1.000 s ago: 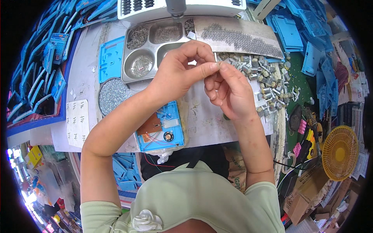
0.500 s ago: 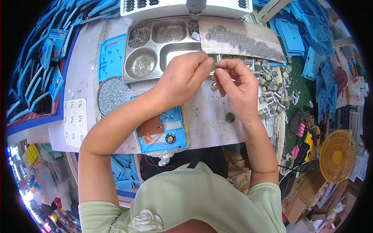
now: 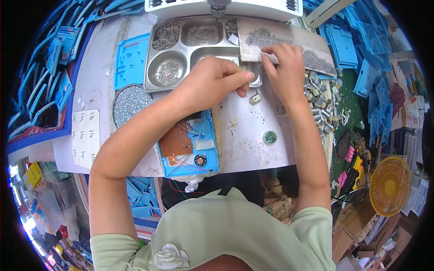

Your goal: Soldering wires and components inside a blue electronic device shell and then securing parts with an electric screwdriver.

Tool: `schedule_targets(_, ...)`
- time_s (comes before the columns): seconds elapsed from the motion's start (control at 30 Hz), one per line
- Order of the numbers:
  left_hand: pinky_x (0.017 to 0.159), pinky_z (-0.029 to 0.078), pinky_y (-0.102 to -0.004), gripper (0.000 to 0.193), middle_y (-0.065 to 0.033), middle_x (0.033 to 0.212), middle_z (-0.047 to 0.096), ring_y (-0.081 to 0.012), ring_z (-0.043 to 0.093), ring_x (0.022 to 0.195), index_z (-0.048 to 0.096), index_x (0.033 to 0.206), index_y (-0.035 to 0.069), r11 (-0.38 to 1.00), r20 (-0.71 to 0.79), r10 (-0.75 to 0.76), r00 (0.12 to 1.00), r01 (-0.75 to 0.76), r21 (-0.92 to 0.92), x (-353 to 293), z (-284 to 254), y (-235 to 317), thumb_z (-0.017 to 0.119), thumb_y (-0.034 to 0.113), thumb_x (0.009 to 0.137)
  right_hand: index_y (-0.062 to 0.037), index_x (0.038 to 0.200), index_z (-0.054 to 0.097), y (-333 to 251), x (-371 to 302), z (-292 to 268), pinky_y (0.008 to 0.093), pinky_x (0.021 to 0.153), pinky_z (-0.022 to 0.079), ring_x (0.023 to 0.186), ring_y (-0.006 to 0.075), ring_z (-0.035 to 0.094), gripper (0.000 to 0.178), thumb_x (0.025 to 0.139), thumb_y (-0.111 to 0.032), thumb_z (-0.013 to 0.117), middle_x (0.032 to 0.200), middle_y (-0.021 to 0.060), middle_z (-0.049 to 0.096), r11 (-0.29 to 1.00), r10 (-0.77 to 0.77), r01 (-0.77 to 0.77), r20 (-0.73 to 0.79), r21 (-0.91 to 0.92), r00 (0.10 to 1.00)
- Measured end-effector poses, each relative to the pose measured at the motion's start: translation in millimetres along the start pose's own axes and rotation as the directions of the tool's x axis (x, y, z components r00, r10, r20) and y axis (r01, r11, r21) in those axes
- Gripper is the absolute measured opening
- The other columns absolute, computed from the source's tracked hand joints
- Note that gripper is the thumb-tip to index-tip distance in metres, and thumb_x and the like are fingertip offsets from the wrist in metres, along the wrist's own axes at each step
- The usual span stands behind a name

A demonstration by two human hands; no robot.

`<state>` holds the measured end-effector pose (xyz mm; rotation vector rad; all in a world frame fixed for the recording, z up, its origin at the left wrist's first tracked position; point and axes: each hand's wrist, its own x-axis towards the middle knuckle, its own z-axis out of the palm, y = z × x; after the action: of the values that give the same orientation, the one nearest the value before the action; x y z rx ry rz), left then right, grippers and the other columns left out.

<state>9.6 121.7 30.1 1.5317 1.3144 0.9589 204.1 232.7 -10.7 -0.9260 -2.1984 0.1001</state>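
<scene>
My left hand (image 3: pixel 216 85) hovers over the near edge of a steel compartment tray (image 3: pixel 147 74), thumb and fingers pinched; whatever is between them is too small to make out. Over the near edge of a flat board (image 3: pixel 253 55) covered with small grey metal pieces (image 3: pixel 316 62), my right hand (image 3: pixel 288 70) pinches a small white piece (image 3: pixel 270 58). A small silvery motor (image 3: pixel 255 98) lies on the table just below my left fingertips. Nearer me, partly behind my left forearm, rests an opened blue plastic casing (image 3: pixel 210 168) with a brown circuit board (image 3: pixel 175 143), wires and a round speaker (image 3: pixel 200 160).
Several small motors (image 3: pixel 320 106) are heaped at the right. A round tin of tiny screws (image 3: pixel 131 106) and a blue panel (image 3: pixel 131 61) stand left of the tray. A green disc (image 3: pixel 270 137) lies near the front. Blue casings (image 3: pixel 339 45) pile up on both sides.
My hands have parted. The right one has moved up and away to the board, while the left stays near the tray with its fingertips lower. The small motor now shows between them.
</scene>
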Motion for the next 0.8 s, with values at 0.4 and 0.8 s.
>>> schedule_targets(0.4,0.044,0.033,-0.0194,0.014,-0.0064,0.087,0.074,-0.0017,0.046,0.051,0.069,0.1,-0.001,0.806,0.066,-0.383,0.921,0.368,-0.464,-116,-26,10,0.071,0.01,0.093,-0.0034,0.106,0.074,-19,-107,-95,0.0379,0.072,0.052,0.078,0.0276,0.067,0.021,0.088,-0.013,0.072,0.089,0.0134,0.069,0.85,0.498,-0.527,0.306,0.012,0.811)
schedule_targets(0.8,0.072,0.048,-0.022,0.017,-0.0107,0.098,0.068,-0.0121,0.063,0.086,0.071,0.103,-0.004,0.881,-0.226,-0.217,0.95,0.091,-0.465,-174,27,21,0.069,-0.009,0.087,-0.0016,0.096,0.071,-18,-106,-75,0.0441,0.074,0.053,0.082,0.0369,0.069,0.02,0.083,-0.016,0.076,0.088,0.0173,0.07,0.896,0.415,-0.437,0.499,-0.079,0.761)
